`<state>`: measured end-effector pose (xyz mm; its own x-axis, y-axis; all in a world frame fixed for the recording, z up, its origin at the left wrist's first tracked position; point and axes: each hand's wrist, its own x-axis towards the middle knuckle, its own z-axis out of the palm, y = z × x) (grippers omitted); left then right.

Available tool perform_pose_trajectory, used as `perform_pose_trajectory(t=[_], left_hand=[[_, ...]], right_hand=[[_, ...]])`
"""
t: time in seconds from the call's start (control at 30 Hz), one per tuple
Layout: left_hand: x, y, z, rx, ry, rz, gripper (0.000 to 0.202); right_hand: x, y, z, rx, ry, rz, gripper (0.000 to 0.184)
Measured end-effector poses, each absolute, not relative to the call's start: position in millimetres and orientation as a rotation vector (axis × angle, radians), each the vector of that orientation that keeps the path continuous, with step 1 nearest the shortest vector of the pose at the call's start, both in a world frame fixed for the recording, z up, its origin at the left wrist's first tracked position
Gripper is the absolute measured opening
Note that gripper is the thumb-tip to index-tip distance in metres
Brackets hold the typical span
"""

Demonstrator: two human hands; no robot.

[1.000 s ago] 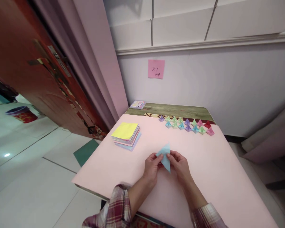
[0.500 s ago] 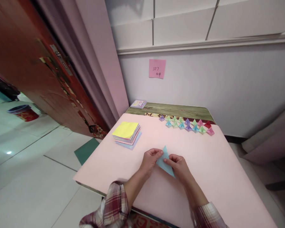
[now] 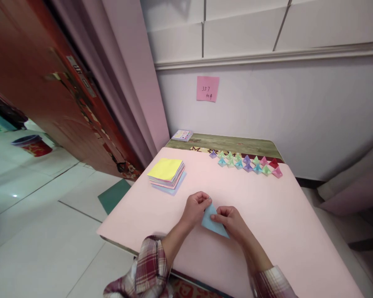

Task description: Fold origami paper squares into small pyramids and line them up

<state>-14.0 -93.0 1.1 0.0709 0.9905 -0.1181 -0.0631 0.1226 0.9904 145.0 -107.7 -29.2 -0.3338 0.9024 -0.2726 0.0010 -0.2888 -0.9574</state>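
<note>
A folded sheet of light blue paper (image 3: 214, 224) is held between my two hands above the pink tabletop (image 3: 161, 215). My left hand (image 3: 196, 208) pinches its upper corner between thumb and fingertips. Lower on the right, my right hand (image 3: 231, 220) grips the paper's edge, its thumb lying on the front face. Fingers cover parts of the paper, so its exact folded shape is partly hidden. Beyond the hands, small folded paper pieces (image 3: 248, 167) in several colours stand in two rows.
Left of my hands lies a stack of coloured square paper (image 3: 166, 169), yellow on top. A small pad (image 3: 182, 135) sits at the table's far left corner. On the wall is a pink note (image 3: 207, 88). A red door (image 3: 81, 99) and a bucket (image 3: 34, 145) are at left.
The blue paper has turned, so its pointed top is now covered by my left fingers. My left hand's pinch has shifted to that corner; my right thumb has slid slightly left and down.
</note>
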Motion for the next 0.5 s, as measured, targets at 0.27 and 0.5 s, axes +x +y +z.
perform_pose_trajectory(t=[0.27,0.5], left_hand=[[-14,-98,6,1.195,1.295,1.250,0.014],[2,-112,6,1.325,1.304,1.171,0.012]], right_hand=[[144,-109,-27,-1.281,-1.289,1.504,0.040],[142,-113,-18,-1.454,-1.365,0.809,0.036]])
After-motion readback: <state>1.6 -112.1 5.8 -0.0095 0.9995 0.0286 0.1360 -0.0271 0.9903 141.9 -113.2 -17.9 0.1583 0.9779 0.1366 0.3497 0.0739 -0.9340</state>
